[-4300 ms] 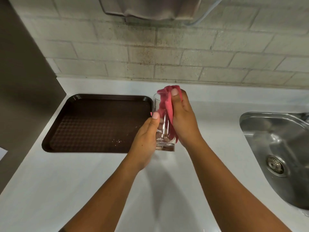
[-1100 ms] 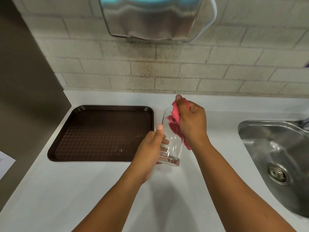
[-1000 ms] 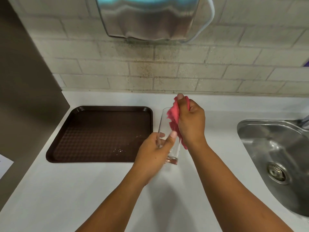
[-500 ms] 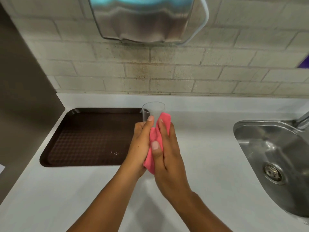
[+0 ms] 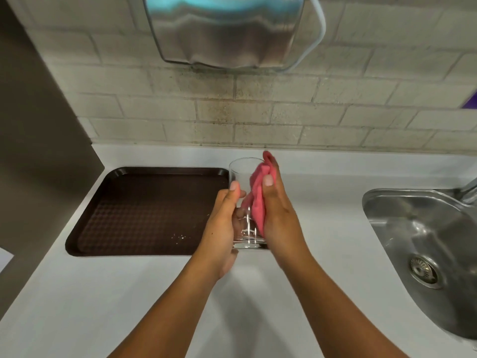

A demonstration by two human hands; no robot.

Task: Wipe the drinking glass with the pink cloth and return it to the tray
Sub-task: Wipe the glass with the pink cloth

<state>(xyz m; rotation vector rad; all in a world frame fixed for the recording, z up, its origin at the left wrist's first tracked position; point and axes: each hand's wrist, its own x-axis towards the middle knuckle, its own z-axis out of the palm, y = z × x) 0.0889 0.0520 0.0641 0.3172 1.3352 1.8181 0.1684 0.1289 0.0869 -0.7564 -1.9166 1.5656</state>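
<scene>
I hold a clear drinking glass (image 5: pixel 242 174) upright above the white counter, just right of the tray. My left hand (image 5: pixel 222 223) grips its left side, thumb up along the wall. My right hand (image 5: pixel 280 215) presses the pink cloth (image 5: pixel 256 200) flat against the glass's right side, fingers reaching up to the rim. The brown tray (image 5: pixel 144 210) lies on the counter to the left, with only a few crumbs on it.
A steel sink (image 5: pixel 423 244) with its drain is set into the counter at the right. A metal dispenser (image 5: pixel 224 32) hangs on the brick wall above. A dark panel (image 5: pixel 33 140) borders the counter on the left.
My right hand with the cloth has slid from the glass's near face round to its right side and higher up. The glass has shifted slightly right, its base now showing.
</scene>
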